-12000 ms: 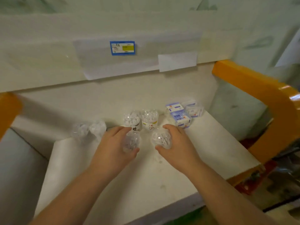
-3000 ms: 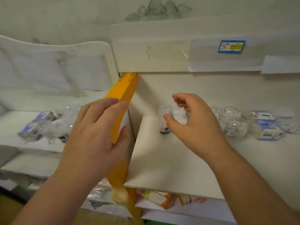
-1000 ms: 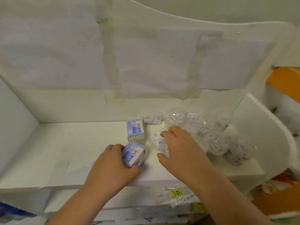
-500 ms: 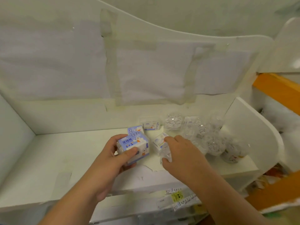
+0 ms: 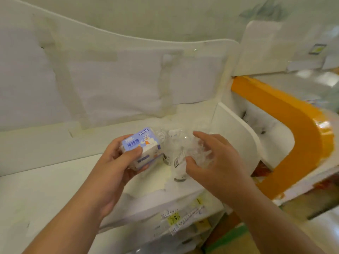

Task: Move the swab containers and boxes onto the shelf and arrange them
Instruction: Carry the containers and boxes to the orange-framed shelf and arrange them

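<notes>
**Box Held in Left Hand, Clear Containers Under Right Hand, at the White Shelf**

A blue-and-white box (image 5: 142,149) is held in the left hand (image 5: 111,173) above the white shelf (image 5: 45,189). The grip of the left hand is clamped on the box: the thumb is pressed against the printed front face and the fingers are wrapped behind it. The box is raised clear of the shelf surface and tilted.

A cluster of clear swab containers (image 5: 176,153) is located just right of the box, at the right end of the shelf, close to the white side panel (image 5: 236,136). The containers are blurred, so a count cannot be given. The right hand (image 5: 216,162) is positioned over the cluster with fingers spread and curved. Crinkled clear plastic is seen between the thumb and fingers; whether this grip is clamped on a container or merely touching it cannot be told.

An orange frame (image 5: 293,125) is visible to the right of the side panel. Price labels (image 5: 183,220) are attached on the shelf edge below.
</notes>
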`<action>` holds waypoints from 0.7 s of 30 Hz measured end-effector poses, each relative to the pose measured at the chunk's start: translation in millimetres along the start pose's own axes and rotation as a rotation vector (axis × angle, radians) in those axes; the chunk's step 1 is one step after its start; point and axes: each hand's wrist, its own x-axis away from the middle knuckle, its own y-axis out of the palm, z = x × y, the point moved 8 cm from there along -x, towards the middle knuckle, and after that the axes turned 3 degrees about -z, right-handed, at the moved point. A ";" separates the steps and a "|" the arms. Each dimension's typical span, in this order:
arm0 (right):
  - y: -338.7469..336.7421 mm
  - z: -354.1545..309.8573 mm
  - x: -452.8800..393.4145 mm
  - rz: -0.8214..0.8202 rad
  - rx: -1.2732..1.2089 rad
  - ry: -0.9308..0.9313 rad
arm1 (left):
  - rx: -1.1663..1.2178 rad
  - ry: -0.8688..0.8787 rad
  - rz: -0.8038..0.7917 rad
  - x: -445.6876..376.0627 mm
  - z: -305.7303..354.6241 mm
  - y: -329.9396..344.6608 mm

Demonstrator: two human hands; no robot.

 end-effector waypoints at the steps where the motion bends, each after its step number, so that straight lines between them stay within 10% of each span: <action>1: -12.7 7.1 4.1 0.021 -0.012 0.003 | -0.002 0.008 -0.021 0.9 2.6 13.3; 21: -271.8 239.2 128.1 0.116 -0.027 0.044 | -0.238 0.051 -0.178 92.6 -85.2 361.0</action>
